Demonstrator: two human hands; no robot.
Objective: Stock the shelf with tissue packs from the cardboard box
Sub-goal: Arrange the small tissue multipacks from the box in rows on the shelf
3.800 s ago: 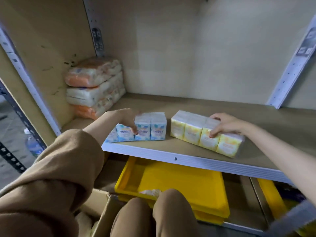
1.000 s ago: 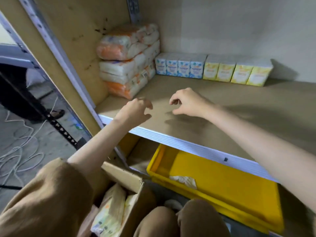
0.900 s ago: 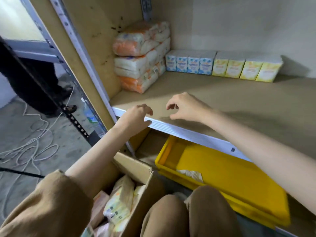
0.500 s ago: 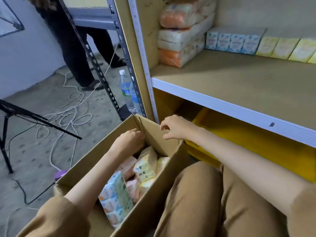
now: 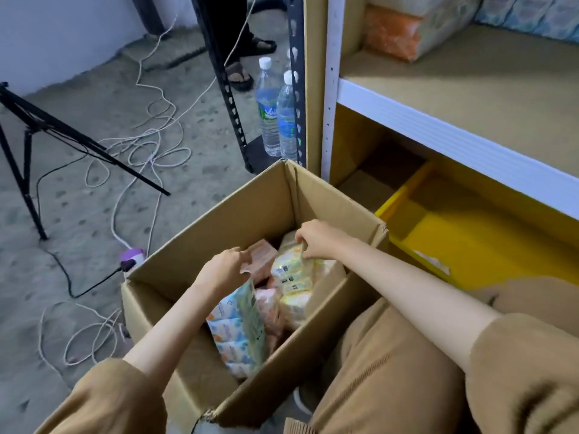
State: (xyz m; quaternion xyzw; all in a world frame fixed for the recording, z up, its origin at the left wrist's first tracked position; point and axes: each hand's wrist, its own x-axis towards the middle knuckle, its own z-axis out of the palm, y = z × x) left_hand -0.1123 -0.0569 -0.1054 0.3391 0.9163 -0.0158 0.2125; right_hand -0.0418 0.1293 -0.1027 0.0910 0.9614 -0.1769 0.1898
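An open cardboard box (image 5: 250, 208) stands on the floor by my knees, with several tissue packs inside. My left hand (image 5: 222, 272) curls over the top edge of an upright blue-and-green tissue pack (image 5: 239, 324), beside a pink pack (image 5: 261, 260). My right hand (image 5: 316, 239) pinches the top of a yellow tissue pack (image 5: 291, 270) deeper in the box. The shelf board (image 5: 470, 98) is at the upper right. On it, at the back, lie orange-and-white packs (image 5: 391, 29) and a row of blue packs (image 5: 526, 14).
A yellow tray (image 5: 470, 233) sits under the shelf board. Two water bottles (image 5: 275, 114) stand by the black upright. A tripod (image 5: 28, 136), loose white cables (image 5: 141, 145) and a purple plug (image 5: 133, 256) lie on the floor at left. Another person's feet (image 5: 241, 57) stand behind.
Both hands left the shelf, where the blue and yellow packs now sit at the back, and dropped into the box. They now hold packs there. My view swung down and left.
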